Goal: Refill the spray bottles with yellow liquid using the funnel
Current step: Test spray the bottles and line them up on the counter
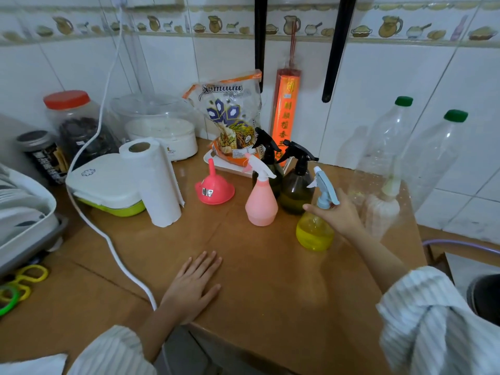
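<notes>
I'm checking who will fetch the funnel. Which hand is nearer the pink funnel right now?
Left. The left hand lies flat on the table in front of the pink funnel; the right hand is off to its right, at the yellow spray bottle.
</notes>
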